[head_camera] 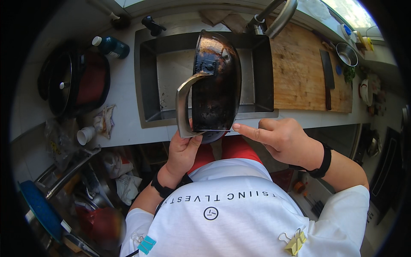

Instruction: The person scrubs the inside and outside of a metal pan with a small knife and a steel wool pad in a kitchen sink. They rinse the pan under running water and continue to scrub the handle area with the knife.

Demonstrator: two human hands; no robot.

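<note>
A dark, scorched pan (218, 80) with a curved metal handle (183, 99) is tipped on its side over the near edge of the stainless-steel sink (173, 70). My left hand (183, 147) grips the handle's near end, the thumb on top. A thin metal blade (218, 130), seen edge-on, lies across the pan's near part. My right hand (282, 139) holds it at its right end, index finger stretched along it and the other fingers curled. Whatever grip the blade has is hidden by that hand.
A tap (282, 19) rises behind the sink. To the right, a cleaver (327, 77) lies on a wooden cutting board (295, 70) beside a metal bowl (346, 54). On the left stand a red-and-black cooker (90, 77), a teal bottle (114, 47) and white cups (86, 135).
</note>
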